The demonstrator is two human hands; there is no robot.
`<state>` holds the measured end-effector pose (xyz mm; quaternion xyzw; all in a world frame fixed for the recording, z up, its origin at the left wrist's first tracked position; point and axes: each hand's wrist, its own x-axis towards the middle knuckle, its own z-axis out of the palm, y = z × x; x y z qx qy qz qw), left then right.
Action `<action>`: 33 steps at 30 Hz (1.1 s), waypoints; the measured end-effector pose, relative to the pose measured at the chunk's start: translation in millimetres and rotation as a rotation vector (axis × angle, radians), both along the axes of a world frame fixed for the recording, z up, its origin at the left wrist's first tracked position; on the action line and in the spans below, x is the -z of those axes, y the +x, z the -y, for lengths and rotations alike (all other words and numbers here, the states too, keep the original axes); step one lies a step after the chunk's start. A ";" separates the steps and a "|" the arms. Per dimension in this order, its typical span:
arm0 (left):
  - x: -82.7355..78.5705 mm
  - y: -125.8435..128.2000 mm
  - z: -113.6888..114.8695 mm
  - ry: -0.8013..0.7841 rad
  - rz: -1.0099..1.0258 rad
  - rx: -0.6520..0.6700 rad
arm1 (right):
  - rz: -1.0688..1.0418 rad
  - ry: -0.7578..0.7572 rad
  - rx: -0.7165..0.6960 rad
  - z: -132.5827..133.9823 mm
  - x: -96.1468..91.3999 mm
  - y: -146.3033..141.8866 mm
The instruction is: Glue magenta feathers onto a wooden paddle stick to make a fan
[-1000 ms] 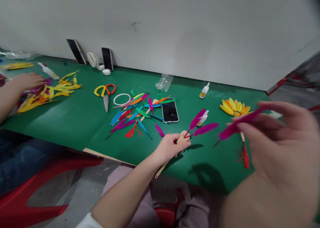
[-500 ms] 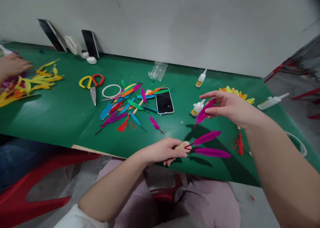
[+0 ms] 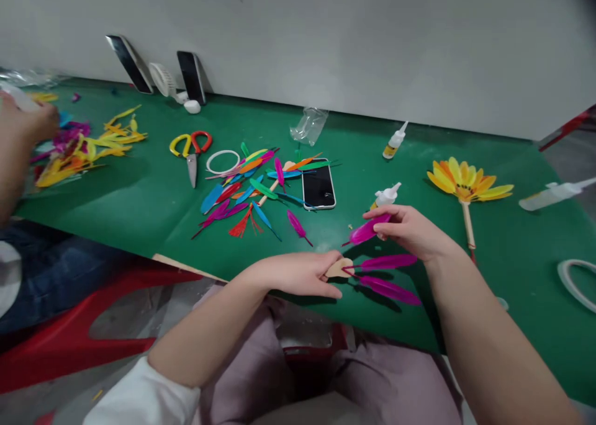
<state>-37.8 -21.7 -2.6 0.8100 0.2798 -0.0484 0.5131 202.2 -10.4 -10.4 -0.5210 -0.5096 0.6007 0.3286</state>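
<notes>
My left hand (image 3: pixel 300 273) is closed on a small pale wooden stick with a rounded head (image 3: pixel 339 268), low over the table's near edge. Two magenta feathers, an upper one (image 3: pixel 388 262) and a lower one (image 3: pixel 391 290), point right from that head. Between thumb and fingertips, my right hand (image 3: pixel 414 231) pinches another magenta feather (image 3: pixel 365 231), its quill pointing left, apart from the wooden head. Just behind the right hand stands a glue bottle (image 3: pixel 387 195), partly hidden. A single magenta feather (image 3: pixel 297 224) lies left of the hands.
A pile of coloured feathers (image 3: pixel 228 192) lies beside a phone (image 3: pixel 319 186). Scissors (image 3: pixel 192 155) and a white ring (image 3: pixel 222 162) are further left. A yellow feather fan (image 3: pixel 467 183) and glue bottles (image 3: pixel 395 143) lie right and behind. At far left, a co-worker's hand (image 3: pixel 23 124) holds something white.
My right hand has come lower with its feather, nearer the wooden head. The wooden stick has turned slightly in my left hand. The view has shifted, showing the yellow fan more fully.
</notes>
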 end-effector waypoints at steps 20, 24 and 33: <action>6.8 3.0 -9.3 0.471 -0.220 -0.005 | 0.131 0.070 -0.132 -6.0 18.6 -1.0; 7.3 2.5 -9.6 0.521 -0.197 0.041 | 0.163 0.088 -0.170 -6.1 17.2 -0.5; 10.0 2.7 -12.2 0.553 -0.143 0.030 | 0.208 0.150 -0.245 -4.0 14.5 -1.8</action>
